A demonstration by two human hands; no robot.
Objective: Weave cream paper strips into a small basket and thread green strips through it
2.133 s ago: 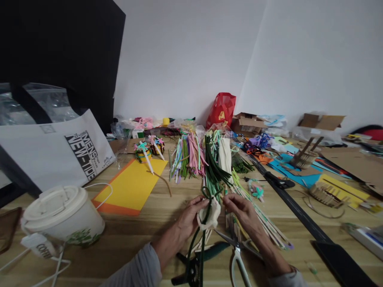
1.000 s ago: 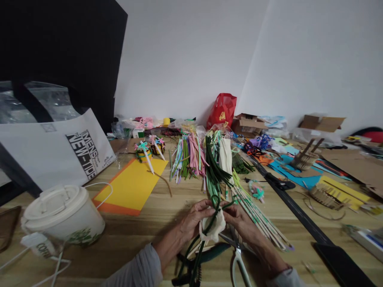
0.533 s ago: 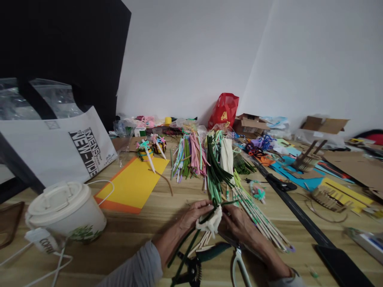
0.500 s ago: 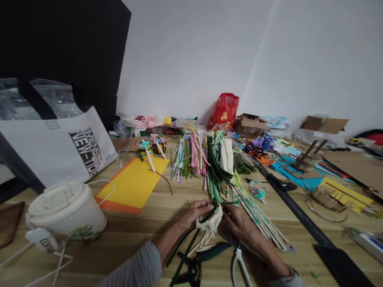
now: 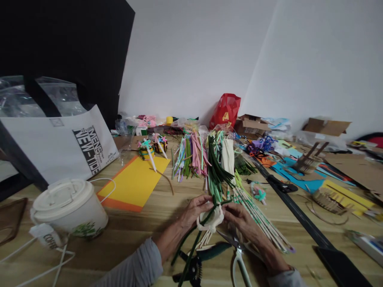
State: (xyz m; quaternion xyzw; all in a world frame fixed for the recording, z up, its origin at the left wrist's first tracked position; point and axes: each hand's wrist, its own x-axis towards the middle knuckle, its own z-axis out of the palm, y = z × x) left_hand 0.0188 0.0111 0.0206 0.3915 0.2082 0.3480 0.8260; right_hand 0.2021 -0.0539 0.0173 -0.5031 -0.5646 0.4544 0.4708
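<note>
Between my two hands sits a small white fuzzy cup-like piece (image 5: 212, 223), its hollow side partly facing me. Dark green pipe cleaners (image 5: 196, 245) pass through it, with long ends hanging down toward me. My left hand (image 5: 196, 211) is closed, pinching the piece and a green stem at its upper left edge. On the other side, my right hand (image 5: 241, 219) has its fingers closed at the right rim, near the green stem's other end; the fingertips are partly hidden. White-handled scissors (image 5: 239, 263) and dark-handled pliers or cutters (image 5: 194, 267) lie below the hands, beside short pale sticks (image 5: 205, 239).
Bundles of coloured pipe cleaners (image 5: 194, 155) lie ahead. Striped sticks (image 5: 263, 221) stretch to the right. A lidded white pot (image 5: 70, 207) and yellow card (image 5: 137, 179) are on the left. A black strap-like bar (image 5: 299, 211), woven basket (image 5: 329, 197) and phone-like black slab (image 5: 344, 265) are on the right.
The white piece has turned so its hollow shows more clearly. My hands have risen slightly, and more of the scissors' blades shows. The view has shifted a little.
</note>
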